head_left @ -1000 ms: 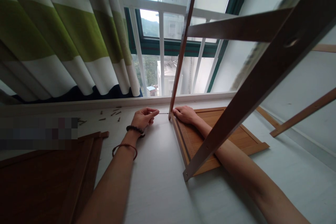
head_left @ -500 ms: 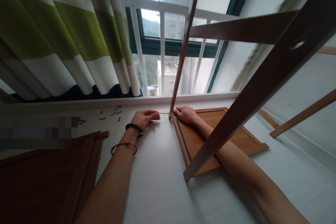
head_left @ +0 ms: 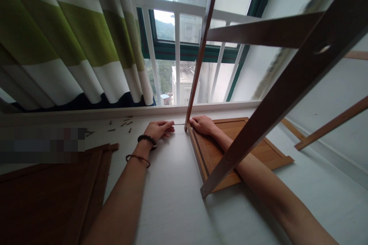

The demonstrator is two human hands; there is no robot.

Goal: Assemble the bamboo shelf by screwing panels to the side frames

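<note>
One thin metal rod (head_left: 178, 124), perhaps a hex key, is spanning the gap just below the middle of the frame, between the person's left hand (head_left: 157, 129) and the foot of a slim brown post (head_left: 198, 61). The left thumb and fingers are pinching the rod's near end. The right hand (head_left: 203, 124) is resting curled on the post's other side, over the corner of a wooden panel (head_left: 266, 149); whether it is gripping or only bracing, I can't tell. Several loose screws (head_left: 111, 130) are lying left of centre. To my eye, that fingertip pinch is the weak point: the rod could be slipping out of line if the fingers roll unevenly. The tall frame leg (head_left: 258, 122), slanting to the upper right, could also be shifting the joint if the forearm beneath bumps it.
</note>
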